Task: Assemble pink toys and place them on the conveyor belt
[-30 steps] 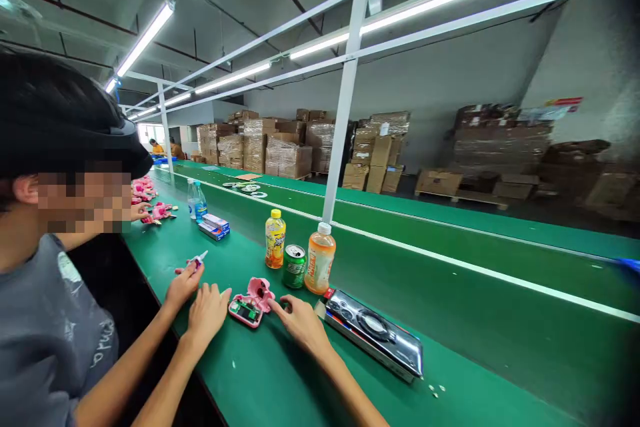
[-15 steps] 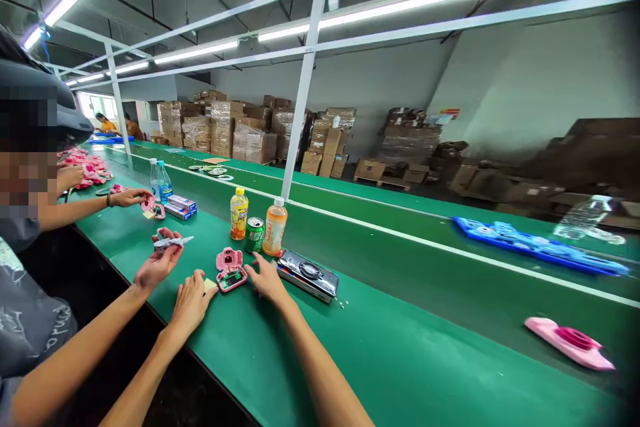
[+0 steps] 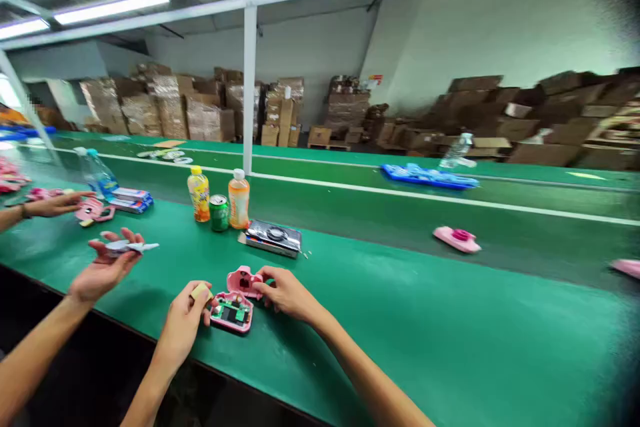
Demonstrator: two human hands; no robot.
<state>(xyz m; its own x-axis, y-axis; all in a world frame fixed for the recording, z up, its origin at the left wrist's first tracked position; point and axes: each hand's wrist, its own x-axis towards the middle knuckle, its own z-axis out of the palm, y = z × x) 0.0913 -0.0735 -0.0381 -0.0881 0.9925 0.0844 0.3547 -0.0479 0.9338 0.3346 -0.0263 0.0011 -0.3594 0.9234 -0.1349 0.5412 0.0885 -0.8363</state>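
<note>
An opened pink toy camera (image 3: pixel 235 299) lies on the green bench (image 3: pixel 400 333) in front of me, its green circuit board facing up. My left hand (image 3: pixel 184 321) is closed in a pinch on a small tan piece (image 3: pixel 200 291) just left of the toy. My right hand (image 3: pixel 286 292) grips the toy's upper pink shell half from the right.
A co-worker's hand (image 3: pixel 103 267) at my left holds a small glue tube (image 3: pixel 131 247). Behind the toy stand two drink bottles (image 3: pixel 239 199), a green can (image 3: pixel 219 212) and a silver device (image 3: pixel 273 237). Pink shells (image 3: pixel 457 239) and a blue tray (image 3: pixel 425 177) ride the conveyor.
My view has swung to the right, off the co-worker and along the belt. My right hand has closed onto the pink toy, and my left hand has moved in beside it.
</note>
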